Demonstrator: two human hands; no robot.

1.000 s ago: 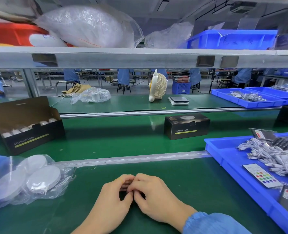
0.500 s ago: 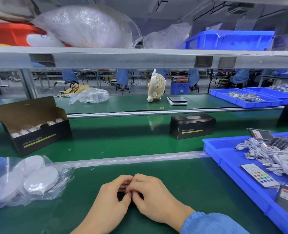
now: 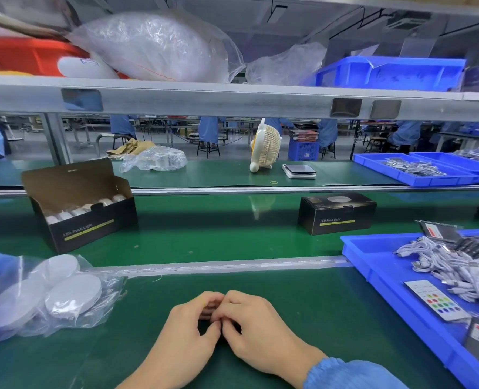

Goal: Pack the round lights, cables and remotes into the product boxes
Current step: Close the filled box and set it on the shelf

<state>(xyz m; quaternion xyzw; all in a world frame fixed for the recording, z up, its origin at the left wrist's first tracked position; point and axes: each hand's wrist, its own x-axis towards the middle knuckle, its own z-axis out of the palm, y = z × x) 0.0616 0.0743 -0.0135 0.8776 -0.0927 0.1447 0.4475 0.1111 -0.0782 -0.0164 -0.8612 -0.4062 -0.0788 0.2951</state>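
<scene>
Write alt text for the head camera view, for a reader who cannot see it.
A person's left hand and right hand rest together, fingers curled, on a green bench. An open LED Puck Light box with round lights and a closed box sit on the conveyor beyond. Bagged round lights lie left; a blue tray of cables and a remote sits right.

I am at a packing line in a factory. My green tabletop [image 3: 274, 313] runs alongside a green conveyor belt [image 3: 218, 228] carrying product boxes [image 3: 336, 213]. A blue bin [image 3: 373, 265] of cables sits on my right, a metal shelf [image 3: 232, 99] holds bagged stock overhead, and far off, workers in blue coats [image 3: 210, 129] sit on stools at more benches.
</scene>
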